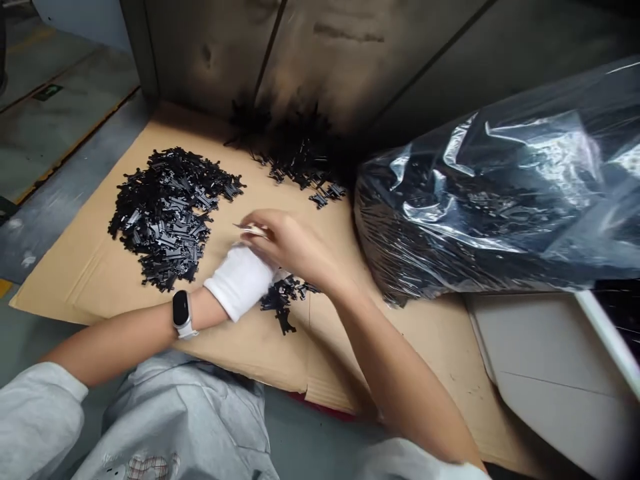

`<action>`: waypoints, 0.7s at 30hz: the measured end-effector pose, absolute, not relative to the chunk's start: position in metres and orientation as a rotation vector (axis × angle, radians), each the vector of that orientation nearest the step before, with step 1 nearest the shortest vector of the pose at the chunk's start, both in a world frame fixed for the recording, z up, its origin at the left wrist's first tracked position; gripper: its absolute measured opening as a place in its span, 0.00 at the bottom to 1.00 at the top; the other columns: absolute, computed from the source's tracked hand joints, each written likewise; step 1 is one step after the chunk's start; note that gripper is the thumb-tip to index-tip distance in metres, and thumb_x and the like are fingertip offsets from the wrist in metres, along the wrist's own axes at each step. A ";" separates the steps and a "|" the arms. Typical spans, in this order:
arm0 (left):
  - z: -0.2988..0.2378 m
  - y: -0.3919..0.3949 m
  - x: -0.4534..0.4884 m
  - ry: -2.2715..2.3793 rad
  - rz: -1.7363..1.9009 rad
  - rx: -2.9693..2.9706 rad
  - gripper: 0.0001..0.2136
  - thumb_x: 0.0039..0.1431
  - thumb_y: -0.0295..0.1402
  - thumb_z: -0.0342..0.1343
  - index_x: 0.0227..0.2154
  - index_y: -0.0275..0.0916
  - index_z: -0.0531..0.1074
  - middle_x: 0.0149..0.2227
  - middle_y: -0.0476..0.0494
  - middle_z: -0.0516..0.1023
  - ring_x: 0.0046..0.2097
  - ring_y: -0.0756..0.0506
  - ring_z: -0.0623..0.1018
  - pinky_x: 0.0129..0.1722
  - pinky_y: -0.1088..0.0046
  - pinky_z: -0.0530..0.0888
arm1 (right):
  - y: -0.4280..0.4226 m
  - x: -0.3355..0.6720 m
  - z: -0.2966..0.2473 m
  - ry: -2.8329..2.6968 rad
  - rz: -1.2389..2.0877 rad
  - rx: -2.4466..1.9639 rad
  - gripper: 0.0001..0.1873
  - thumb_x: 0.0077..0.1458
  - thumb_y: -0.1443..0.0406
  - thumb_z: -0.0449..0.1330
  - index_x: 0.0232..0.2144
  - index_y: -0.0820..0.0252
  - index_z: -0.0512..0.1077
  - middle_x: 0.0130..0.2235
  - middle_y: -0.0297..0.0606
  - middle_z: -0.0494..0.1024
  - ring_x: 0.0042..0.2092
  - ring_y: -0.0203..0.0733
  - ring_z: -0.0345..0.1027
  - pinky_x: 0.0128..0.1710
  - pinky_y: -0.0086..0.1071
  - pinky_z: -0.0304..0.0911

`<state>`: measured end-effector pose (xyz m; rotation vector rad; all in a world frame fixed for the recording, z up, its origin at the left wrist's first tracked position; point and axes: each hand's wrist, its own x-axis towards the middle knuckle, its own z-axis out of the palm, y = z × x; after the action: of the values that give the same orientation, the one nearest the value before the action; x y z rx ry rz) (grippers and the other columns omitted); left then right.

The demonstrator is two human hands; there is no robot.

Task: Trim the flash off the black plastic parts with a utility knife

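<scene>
My right hand (290, 243) is bare and closed, its fingers pinching a thin, pale, shiny piece (254, 231) with a pointed end; its exact kind is unclear. Just below it is my left hand (245, 277), in a white glove, with a wristband on that arm. The left fingers are hidden behind the right hand, so I cannot tell whether they hold anything. A small heap of black plastic parts (285, 293) lies close beside the glove, partly covered by my hands. To the left spreads a larger pile of similar black parts (170, 213).
Brown cardboard (250, 353) covers the work surface. More black parts (305, 160) are heaped at the back against a dark metal panel (330, 60). A large clear plastic bag (490, 193) full of black pieces bulges on the right, above a grey box (545, 360).
</scene>
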<state>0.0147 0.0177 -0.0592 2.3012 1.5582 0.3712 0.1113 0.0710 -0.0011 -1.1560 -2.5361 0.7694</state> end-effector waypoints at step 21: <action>-0.022 0.010 -0.004 1.403 1.293 1.520 0.10 0.67 0.38 0.44 0.31 0.41 0.62 0.26 0.51 0.68 0.28 0.49 0.70 0.33 0.71 0.69 | 0.064 0.137 0.006 -1.691 1.133 -1.255 0.18 0.48 0.55 0.68 0.26 0.58 0.65 0.20 0.23 0.60 0.22 0.29 0.50 0.22 0.28 0.47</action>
<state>-0.0036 0.0097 -0.0224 1.5197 1.4027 1.2926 0.1372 0.0644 0.0063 -1.2553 -1.6910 1.1333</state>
